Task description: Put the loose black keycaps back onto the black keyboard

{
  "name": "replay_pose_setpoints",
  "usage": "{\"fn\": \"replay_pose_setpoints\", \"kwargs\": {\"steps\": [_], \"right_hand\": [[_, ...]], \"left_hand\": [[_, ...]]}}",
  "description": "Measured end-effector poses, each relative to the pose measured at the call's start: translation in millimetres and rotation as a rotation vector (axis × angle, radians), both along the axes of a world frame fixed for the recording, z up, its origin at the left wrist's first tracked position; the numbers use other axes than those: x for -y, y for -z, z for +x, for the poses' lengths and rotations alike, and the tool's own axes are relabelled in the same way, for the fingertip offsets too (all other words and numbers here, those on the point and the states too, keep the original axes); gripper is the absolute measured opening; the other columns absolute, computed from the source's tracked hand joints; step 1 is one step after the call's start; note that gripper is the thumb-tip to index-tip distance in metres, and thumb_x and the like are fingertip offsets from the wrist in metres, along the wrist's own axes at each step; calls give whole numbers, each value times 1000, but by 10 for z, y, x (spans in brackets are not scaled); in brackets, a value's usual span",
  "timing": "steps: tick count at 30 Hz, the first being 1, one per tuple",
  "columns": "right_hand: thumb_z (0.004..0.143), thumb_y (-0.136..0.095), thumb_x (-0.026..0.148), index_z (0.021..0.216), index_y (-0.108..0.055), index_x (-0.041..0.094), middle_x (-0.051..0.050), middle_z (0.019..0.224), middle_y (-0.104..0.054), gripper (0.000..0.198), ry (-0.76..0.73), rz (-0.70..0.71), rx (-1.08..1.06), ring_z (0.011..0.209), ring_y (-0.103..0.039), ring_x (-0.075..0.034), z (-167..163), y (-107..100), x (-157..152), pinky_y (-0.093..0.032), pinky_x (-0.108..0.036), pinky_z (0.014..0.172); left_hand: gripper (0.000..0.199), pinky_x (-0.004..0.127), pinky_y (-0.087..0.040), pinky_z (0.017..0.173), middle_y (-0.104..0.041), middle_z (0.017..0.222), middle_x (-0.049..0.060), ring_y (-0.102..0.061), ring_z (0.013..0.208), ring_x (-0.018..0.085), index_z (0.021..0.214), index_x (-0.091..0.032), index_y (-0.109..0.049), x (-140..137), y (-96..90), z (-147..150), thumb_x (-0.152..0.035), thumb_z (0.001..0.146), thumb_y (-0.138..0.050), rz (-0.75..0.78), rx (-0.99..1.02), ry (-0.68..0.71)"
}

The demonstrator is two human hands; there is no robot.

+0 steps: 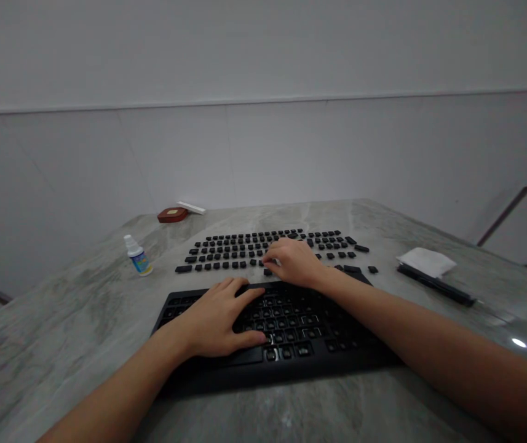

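A black keyboard lies on the table in front of me, many of its key sockets bare. My left hand rests on its left part, fingers spread and thumb apart. Beyond the keyboard, loose black keycaps are laid out in several rows. My right hand reaches over the keyboard's far edge to the nearer rows, its thumb and fingers curled together. Whatever is between those fingertips is too small to make out. One keycap lies just below them, and the right forearm covers part of the keyboard.
A small white bottle with a blue and yellow label stands at the left. Behind it are a reddish-brown case and a white strip. On the right, a black stick-shaped tool lies against a white cloth or tissue.
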State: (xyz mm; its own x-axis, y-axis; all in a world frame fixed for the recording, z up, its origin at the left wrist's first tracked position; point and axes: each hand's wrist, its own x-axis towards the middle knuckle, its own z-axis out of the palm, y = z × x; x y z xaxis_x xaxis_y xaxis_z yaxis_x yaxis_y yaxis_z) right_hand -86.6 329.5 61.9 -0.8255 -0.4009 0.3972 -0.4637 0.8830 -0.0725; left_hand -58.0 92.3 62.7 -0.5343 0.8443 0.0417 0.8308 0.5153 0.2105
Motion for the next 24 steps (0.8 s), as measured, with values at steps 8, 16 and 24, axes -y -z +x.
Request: {"fn": "replay_pose_setpoints", "kwargs": {"steps": [8, 16, 24], "right_hand": [[87, -68, 23, 92, -78, 22, -5, 94, -74, 11, -22, 9, 23, 94, -62, -22, 68, 185, -6, -44, -30, 76], [88, -68, 23, 91, -80, 24, -4, 98, -75, 12, -7, -29, 51, 97, -63, -22, 66, 212, 6, -46, -30, 80], [85, -71, 21, 87, -79, 22, -6, 92, -76, 8, 43, -73, 78, 91, -62, -23, 63, 162, 53, -46, -32, 77]], "left_hand": [[46, 47, -44, 104, -53, 132, 12, -55, 118, 29, 141, -24, -50, -7, 44, -51, -44, 101, -46, 33, -38, 31], [44, 46, -45, 104, -54, 132, 12, -55, 117, 28, 141, -23, -51, -15, 47, -54, -42, 102, -44, 35, -43, 30], [43, 47, -45, 103, -55, 131, 11, -56, 116, 28, 140, -26, -51, 0, 68, -66, -43, 101, -46, 65, -49, 35]]}}
